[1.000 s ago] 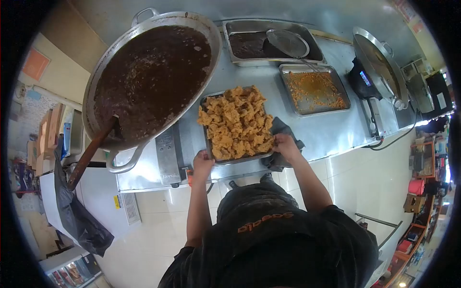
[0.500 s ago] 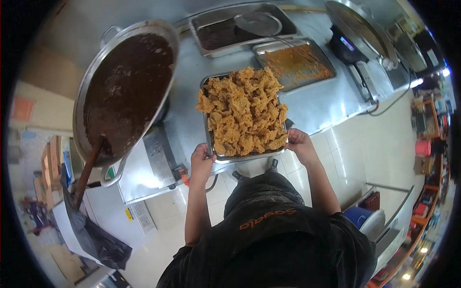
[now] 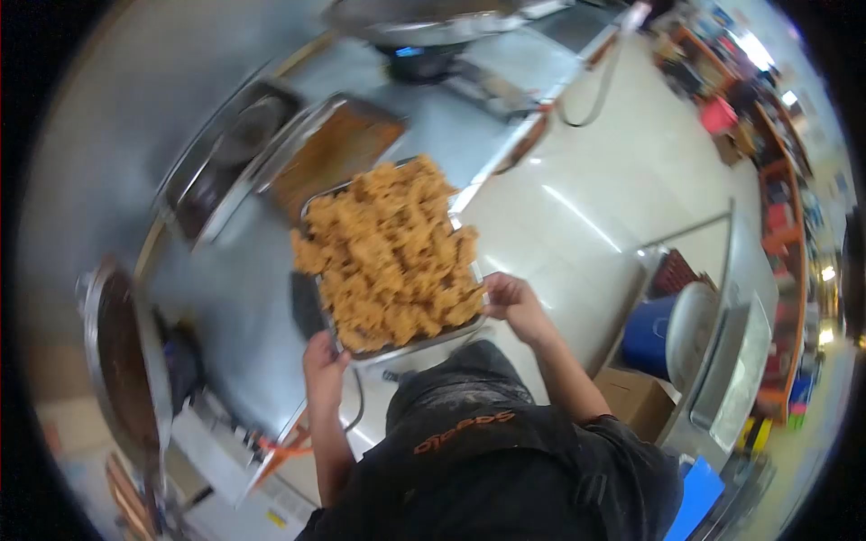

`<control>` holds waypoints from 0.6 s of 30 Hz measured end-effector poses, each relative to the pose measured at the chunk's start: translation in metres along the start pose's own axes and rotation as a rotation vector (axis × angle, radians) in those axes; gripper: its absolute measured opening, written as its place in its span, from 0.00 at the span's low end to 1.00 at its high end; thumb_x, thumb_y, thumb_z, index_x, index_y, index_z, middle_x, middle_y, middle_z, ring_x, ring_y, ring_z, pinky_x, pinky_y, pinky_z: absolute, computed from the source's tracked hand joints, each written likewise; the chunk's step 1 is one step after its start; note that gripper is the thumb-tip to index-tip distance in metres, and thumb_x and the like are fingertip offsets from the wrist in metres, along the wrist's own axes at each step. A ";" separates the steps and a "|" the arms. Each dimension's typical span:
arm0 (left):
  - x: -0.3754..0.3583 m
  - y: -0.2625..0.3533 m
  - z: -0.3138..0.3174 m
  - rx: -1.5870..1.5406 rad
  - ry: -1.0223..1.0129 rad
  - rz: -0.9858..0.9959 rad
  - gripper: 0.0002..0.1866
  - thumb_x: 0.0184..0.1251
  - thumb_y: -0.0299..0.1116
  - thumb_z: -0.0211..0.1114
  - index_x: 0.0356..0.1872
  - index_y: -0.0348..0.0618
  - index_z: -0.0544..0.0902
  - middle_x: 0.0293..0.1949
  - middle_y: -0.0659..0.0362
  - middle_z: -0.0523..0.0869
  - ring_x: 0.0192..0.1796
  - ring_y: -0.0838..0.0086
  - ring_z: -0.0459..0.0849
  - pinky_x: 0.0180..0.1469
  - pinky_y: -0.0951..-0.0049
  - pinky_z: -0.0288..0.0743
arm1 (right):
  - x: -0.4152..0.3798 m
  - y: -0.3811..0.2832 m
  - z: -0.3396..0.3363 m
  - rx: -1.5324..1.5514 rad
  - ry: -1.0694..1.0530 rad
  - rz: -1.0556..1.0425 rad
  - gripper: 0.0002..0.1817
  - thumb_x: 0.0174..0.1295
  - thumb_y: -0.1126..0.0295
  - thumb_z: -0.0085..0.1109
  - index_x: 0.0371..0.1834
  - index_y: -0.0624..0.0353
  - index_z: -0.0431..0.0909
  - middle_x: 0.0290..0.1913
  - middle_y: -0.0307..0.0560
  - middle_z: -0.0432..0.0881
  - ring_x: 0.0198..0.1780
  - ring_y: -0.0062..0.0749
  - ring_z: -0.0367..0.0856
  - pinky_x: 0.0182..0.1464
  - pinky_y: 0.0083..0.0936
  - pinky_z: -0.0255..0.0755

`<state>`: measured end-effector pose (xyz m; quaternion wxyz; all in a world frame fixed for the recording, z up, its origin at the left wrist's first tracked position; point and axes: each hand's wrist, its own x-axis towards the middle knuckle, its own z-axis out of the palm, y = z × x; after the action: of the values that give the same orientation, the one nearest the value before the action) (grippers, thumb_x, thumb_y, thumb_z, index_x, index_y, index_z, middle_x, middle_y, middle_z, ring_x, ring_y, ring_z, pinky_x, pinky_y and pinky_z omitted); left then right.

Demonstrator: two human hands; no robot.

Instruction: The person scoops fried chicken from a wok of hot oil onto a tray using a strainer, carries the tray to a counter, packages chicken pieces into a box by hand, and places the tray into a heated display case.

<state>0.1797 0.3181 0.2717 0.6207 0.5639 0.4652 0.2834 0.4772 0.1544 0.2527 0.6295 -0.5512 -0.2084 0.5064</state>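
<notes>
Tray (image 3: 417, 344): metal, held out in front of the person's middle, its near edge past the counter's edge; I can't tell whether its underside touches anything.
Fried pieces (image 3: 388, 257): golden, craggy, heaped above the rim and covering nearly all of the tray.
Left hand (image 3: 323, 361): pinching the near left corner, thumb along the outside – whatever the fingers do underneath is hidden from me.
Right hand (image 3: 511, 298): gripping the right side close to the near corner, fingertips at the rim, wrist lower than the knuckles.
Counter (image 3: 234, 298): steel, running off behind the tray and to its left.
Crumb tray (image 3: 287, 155): shallow, stained orange-brown, just beyond the heap and partly covered by it from this angle.
Deep pan (image 3: 230, 203): long, dark inside, beside the crumb tray, with a blurred round strainer (image 3: 253, 126) lying over it.
Woks: one large wok (image 3: 155, 352) with dark contents at far left, and a second wok (image 3: 424, 32) at the top, above a lit blue display (image 3: 410, 52).
Floor side: pale tiles (image 3: 568, 216), then a blue pot (image 3: 648, 338) and a cardboard box (image 3: 636, 401) – both well apart from the hands.
</notes>
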 end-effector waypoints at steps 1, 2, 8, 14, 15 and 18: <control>0.005 -0.004 0.025 -0.049 -0.031 -0.020 0.23 0.48 0.08 0.52 0.48 0.34 0.73 0.46 0.57 0.80 0.50 0.73 0.77 0.54 0.75 0.68 | -0.008 -0.009 -0.023 0.028 0.024 0.012 0.20 0.45 0.92 0.54 0.40 0.57 0.75 0.34 0.30 0.75 0.35 0.14 0.73 0.40 0.15 0.70; 0.008 -0.007 0.049 -0.051 -0.068 -0.038 0.24 0.47 0.07 0.51 0.50 0.34 0.73 0.46 0.56 0.79 0.51 0.73 0.77 0.55 0.75 0.67 | -0.014 -0.011 -0.051 0.037 0.036 -0.022 0.20 0.46 0.92 0.54 0.40 0.57 0.75 0.34 0.29 0.74 0.36 0.14 0.73 0.40 0.15 0.70; 0.004 0.041 0.212 0.066 -0.174 -0.143 0.22 0.49 0.07 0.50 0.47 0.34 0.72 0.46 0.57 0.78 0.52 0.72 0.77 0.54 0.72 0.69 | -0.066 -0.062 -0.182 0.065 0.187 -0.043 0.20 0.47 0.92 0.54 0.43 0.60 0.73 0.35 0.32 0.72 0.37 0.16 0.72 0.41 0.14 0.70; 0.066 0.048 0.363 0.141 -0.438 -0.100 0.21 0.49 0.07 0.52 0.46 0.34 0.72 0.43 0.57 0.77 0.48 0.73 0.77 0.51 0.73 0.71 | -0.082 -0.082 -0.304 0.137 0.455 -0.094 0.19 0.47 0.92 0.53 0.42 0.61 0.73 0.35 0.33 0.75 0.39 0.18 0.75 0.43 0.15 0.71; 0.082 0.051 0.394 0.155 -0.488 -0.089 0.21 0.49 0.07 0.52 0.46 0.34 0.72 0.42 0.57 0.77 0.48 0.73 0.77 0.50 0.74 0.71 | -0.081 -0.090 -0.327 0.165 0.498 -0.098 0.20 0.47 0.92 0.54 0.42 0.61 0.73 0.36 0.33 0.76 0.39 0.18 0.75 0.44 0.15 0.71; 0.119 0.072 0.492 0.168 -0.627 -0.104 0.20 0.49 0.08 0.54 0.45 0.35 0.72 0.40 0.59 0.78 0.44 0.75 0.77 0.47 0.77 0.72 | -0.076 -0.114 -0.391 0.192 0.634 -0.120 0.20 0.47 0.91 0.54 0.43 0.62 0.73 0.36 0.34 0.76 0.39 0.18 0.76 0.45 0.16 0.71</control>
<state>0.6819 0.2226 0.2768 0.6985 0.6486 0.3015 0.0246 0.8143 -0.0868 0.2586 0.7407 -0.6063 0.0145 0.2891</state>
